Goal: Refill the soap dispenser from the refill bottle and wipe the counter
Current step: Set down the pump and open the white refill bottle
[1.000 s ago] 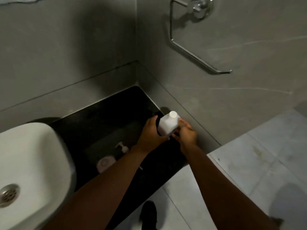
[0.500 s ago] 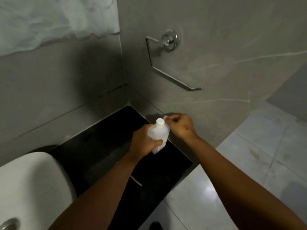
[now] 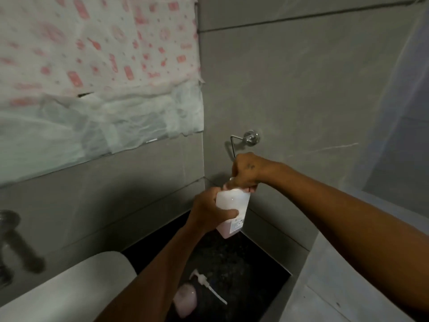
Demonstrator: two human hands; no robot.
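Gripping the refill bottle, two bare hands meet above the far right corner of the counter.

Left fingers: the left hand (image 3: 210, 211) wraps the refill bottle (image 3: 232, 211) at mid-body, thumb pressed across its near face, the other fingers hidden behind it.
Right fingers: the right hand (image 3: 246, 171) is curled down over the bottle's top, fingertips bunched on the cap; the cap itself is hidden.
Refill bottle: white, translucent, upright, held clear of the dark counter (image 3: 234, 259), its base free in the air.
Soap dispenser: the pink dispenser body (image 3: 185, 298) sits low on the counter, near the viewer; its white pump (image 3: 205, 283) lies on the counter just beside it, tube pointing right.
Edges: the white sink (image 3: 69, 289) bounds the counter on the left, grey walls close the far and right sides.
Open room: bare counter lies between the dispenser and the far corner.
Wall fitting: a chrome holder (image 3: 249, 138) projects just beyond the right hand.
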